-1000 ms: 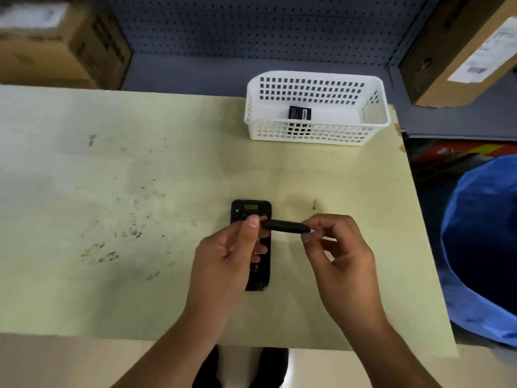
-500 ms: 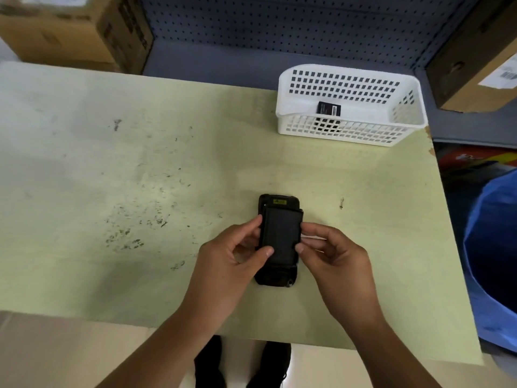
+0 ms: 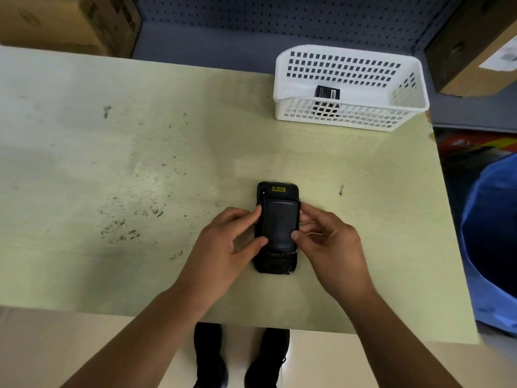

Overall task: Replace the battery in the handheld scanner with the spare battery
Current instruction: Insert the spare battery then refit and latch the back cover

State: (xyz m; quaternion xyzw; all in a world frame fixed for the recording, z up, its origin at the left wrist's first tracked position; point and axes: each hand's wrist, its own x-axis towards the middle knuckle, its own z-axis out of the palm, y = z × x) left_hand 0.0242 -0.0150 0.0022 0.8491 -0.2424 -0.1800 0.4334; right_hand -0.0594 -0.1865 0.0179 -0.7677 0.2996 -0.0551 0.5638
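The black handheld scanner [image 3: 277, 191] lies face down on the pale green table [image 3: 112, 163], a yellow label near its far end. A dark back cover [image 3: 279, 225] rests flat on its rear. My left hand [image 3: 226, 247] pinches the cover's left edge with thumb and fingers. My right hand [image 3: 327, 245] holds its right edge the same way. A black battery [image 3: 327, 92] lies in the white perforated basket [image 3: 349, 119] at the table's far right.
Cardboard boxes stand at the far left [image 3: 70, 21] and far right [image 3: 475, 43] against a blue pegboard wall [image 3: 279, 15]. A blue bag [image 3: 492, 242] sits off the table's right edge. Dark scuff marks [image 3: 123, 228] dot the table left of the scanner.
A second ago both hands held the cover edge-on above the scanner. It has since been turned flat and lowered onto the scanner's back, with both hands now gripping its sides.
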